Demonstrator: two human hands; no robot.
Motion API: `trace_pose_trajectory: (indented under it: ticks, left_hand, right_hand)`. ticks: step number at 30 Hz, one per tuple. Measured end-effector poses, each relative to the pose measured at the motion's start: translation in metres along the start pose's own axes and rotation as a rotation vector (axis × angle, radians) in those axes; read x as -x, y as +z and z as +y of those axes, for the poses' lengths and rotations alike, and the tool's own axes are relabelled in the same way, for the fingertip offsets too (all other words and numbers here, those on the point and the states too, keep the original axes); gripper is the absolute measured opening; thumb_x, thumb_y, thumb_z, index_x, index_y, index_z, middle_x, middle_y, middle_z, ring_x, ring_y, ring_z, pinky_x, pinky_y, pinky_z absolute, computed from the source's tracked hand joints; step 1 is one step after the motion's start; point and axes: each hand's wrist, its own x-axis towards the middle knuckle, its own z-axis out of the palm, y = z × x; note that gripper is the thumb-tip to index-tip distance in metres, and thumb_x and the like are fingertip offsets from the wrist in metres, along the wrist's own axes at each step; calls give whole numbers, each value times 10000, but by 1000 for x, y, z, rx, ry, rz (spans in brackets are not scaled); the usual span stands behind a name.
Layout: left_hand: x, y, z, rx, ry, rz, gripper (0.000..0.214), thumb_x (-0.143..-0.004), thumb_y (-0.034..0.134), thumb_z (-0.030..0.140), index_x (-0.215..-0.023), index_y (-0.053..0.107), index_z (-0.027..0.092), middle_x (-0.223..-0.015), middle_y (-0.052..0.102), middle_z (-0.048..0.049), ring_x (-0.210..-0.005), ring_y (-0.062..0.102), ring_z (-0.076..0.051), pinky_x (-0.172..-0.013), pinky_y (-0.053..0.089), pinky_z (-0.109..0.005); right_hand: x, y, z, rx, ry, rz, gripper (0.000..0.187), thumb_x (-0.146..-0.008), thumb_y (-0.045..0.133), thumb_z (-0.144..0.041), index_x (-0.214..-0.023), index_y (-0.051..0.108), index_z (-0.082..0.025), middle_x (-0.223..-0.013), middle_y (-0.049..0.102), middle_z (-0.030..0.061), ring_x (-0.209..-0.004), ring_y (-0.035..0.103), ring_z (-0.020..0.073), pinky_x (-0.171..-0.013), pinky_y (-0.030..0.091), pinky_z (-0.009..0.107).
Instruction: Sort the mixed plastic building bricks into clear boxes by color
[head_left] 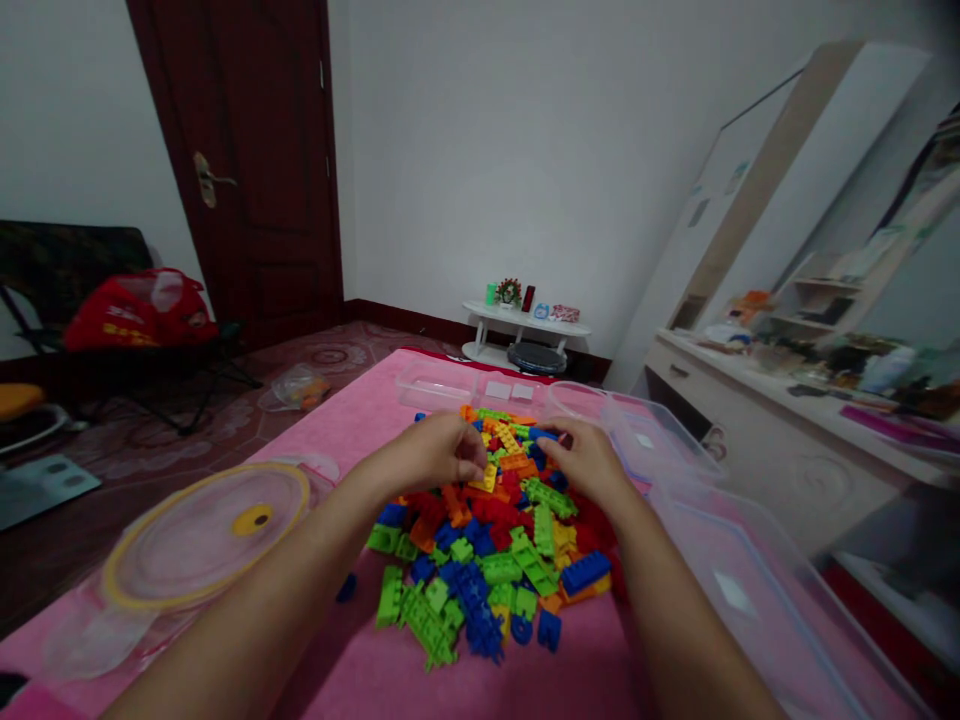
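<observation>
A mixed heap of toy building bricks (495,570) in green, blue, red, orange and yellow lies on the pink cloth (360,405). At the heap's far left side is my left hand (442,450), its thumb and fingers closed on a yellow brick (487,480). Opposite it, my right hand (585,458) reaches in from the right. Its thumb and forefinger pinch a small blue brick (541,434). Between the two hands lie an orange brick (514,462) and a yellow studded strip (507,437).
Clear plastic boxes (435,385) stand beyond the heap, and larger clear bins (739,570) line the right. A round yellow-rimmed lid (202,530) lies at left. A dresser (750,400) flanks the table's right side; a low white shelf (517,318) stands by the wall.
</observation>
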Motion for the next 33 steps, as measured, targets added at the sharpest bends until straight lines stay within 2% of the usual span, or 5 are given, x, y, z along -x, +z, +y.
trace_pose_trajectory:
  ticks: [3,6,12,20,33]
  left_hand:
    - [6,-1,3,80,39,-201,253,-679,662,242,-926,694,196,-729,687,11,-628,587,-118,-538,388,-185]
    - [3,6,5,-48,28,-50,216,-641,677,196,-856,702,210,-746,686,9,-649,577,-125,-558,380,-196]
    - [-5,15,5,-184,40,40,313,-558,770,323,-846,693,227,-823,690,2,-741,580,-155,-637,392,-218]
    - [-32,-9,23,-210,32,-176,132,-616,701,216,-742,697,179,-648,644,8,-588,546,-123,-501,341,-199]
    - [-53,18,7,213,85,173,537,-654,684,425,-1105,649,135,-860,696,-71,-712,614,-175,-607,432,-235]
  right_hand:
    - [3,-29,8,73,2,-121,214,-734,561,-307,-871,713,-245,-804,698,14,-714,608,173,-631,429,259]
    - [9,-42,19,101,10,-217,148,-655,624,-268,-777,703,-236,-751,681,2,-671,591,161,-584,401,241]
    - [14,-14,17,103,37,-298,310,-542,736,-281,-830,645,-207,-819,670,5,-747,591,175,-634,405,245]
    - [12,-16,12,-187,50,-352,154,-684,607,-292,-791,639,-186,-655,634,-4,-575,555,136,-523,389,231]
    - [9,-20,-1,-795,161,-304,369,-651,721,-342,-935,583,-151,-733,620,-7,-582,559,101,-517,419,210]
